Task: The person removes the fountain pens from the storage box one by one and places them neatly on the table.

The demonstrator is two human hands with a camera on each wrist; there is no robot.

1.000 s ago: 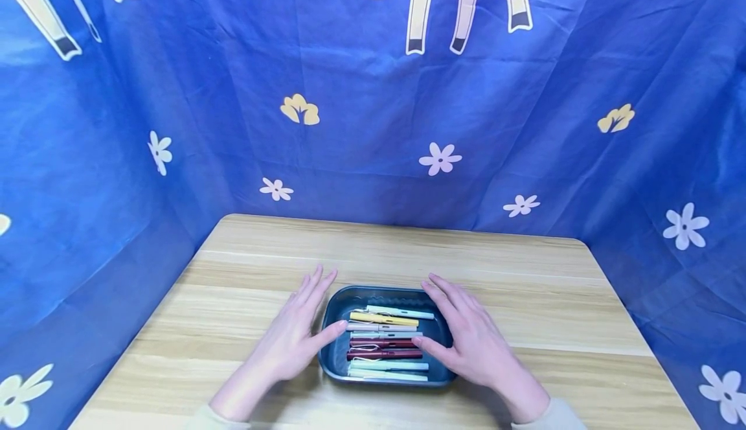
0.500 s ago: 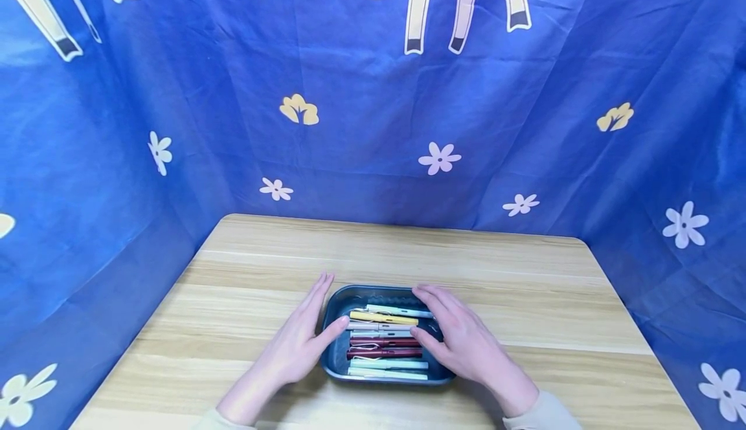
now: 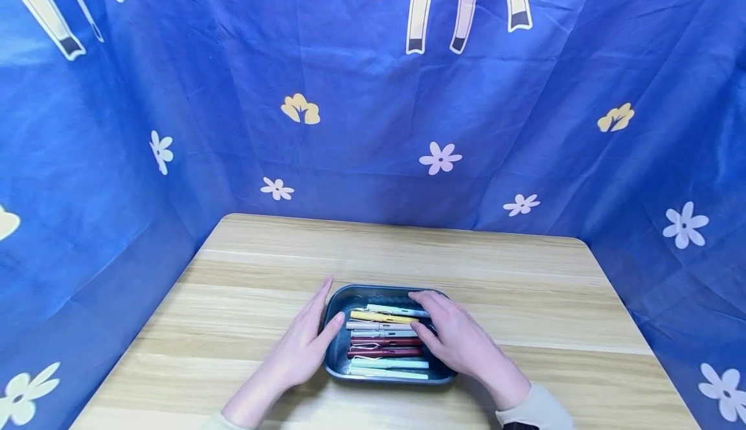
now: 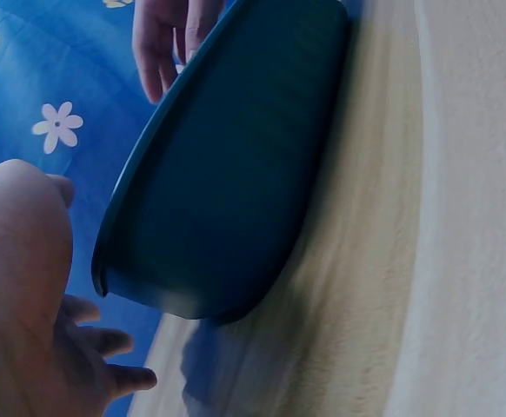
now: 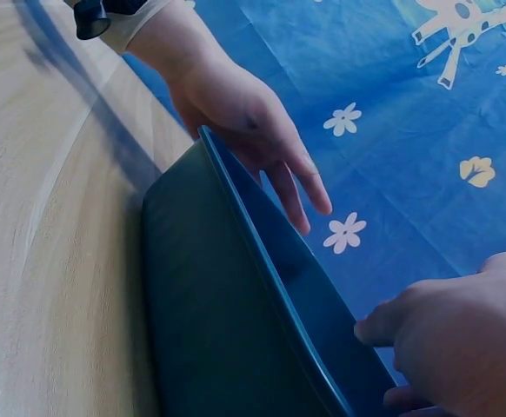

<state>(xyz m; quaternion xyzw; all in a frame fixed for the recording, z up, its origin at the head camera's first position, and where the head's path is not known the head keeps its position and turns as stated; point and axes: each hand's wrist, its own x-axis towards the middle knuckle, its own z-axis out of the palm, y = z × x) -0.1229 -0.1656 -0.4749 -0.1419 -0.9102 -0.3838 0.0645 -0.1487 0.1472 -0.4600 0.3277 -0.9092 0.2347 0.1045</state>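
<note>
A dark blue-green rectangular tray (image 3: 389, 381) with raised walls holds several pens laid side by side. A yellow pen (image 3: 379, 317) lies toward the far side, with grey ones below it. Two dark red pens (image 3: 384, 353) come after those, and mint pens (image 3: 389, 364) lie nearest the front wall. My left hand (image 3: 300, 349) is beside the tray's left end, fingers straight and thumb over the rim. My right hand (image 3: 463, 339) reaches over the right end, its fingers relaxed above the pens' right ends. The left wrist view shows the tray's outer wall (image 4: 218, 165) between both hands.
The tray stands on a light wood-grain table (image 3: 262, 255), close to its front. A blue cloth (image 3: 361, 145) with flowers and animal figures hangs behind the table and along both sides.
My right hand has moved left and inward, from the tray's right rim to over the pens' ends. My left hand has shifted slightly; its fingers have drawn together. The pens have stayed in place.
</note>
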